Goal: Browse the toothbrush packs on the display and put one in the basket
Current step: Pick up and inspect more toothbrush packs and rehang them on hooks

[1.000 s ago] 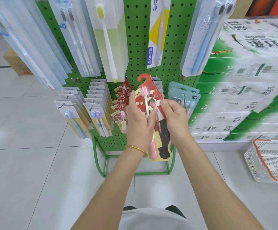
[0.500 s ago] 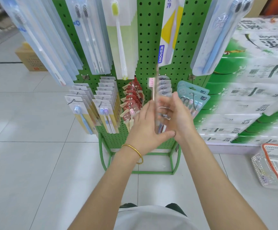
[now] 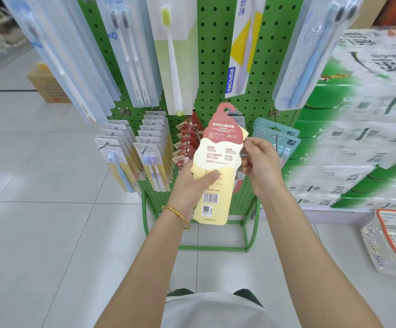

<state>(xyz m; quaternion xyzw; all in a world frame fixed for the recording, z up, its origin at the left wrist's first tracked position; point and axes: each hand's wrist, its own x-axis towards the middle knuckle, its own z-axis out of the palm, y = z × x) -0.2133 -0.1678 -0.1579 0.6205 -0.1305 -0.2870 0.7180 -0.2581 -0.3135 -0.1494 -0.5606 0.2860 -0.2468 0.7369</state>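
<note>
Browsing: a pink-and-cream card toothbrush pack (image 3: pixel 218 162) held before the green pegboard display (image 3: pixel 216 67), left hand (image 3: pixel 190 185) grip round it, right hand (image 3: pixel 261 164) grip pinching its edge. Next, probably, across to the white plastic basket (image 3: pixel 372 247).

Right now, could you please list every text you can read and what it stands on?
"FROG": blue strip of the yellow hanging pack.
"参半白巧棒牙刷": back of the held pack, top.
"CANBAN WHITE CHOCOLATE STICK TOOTHBRUSH": just below it.
Its small print, barcode digits, the wrapped bales' print: too blurred.
</note>
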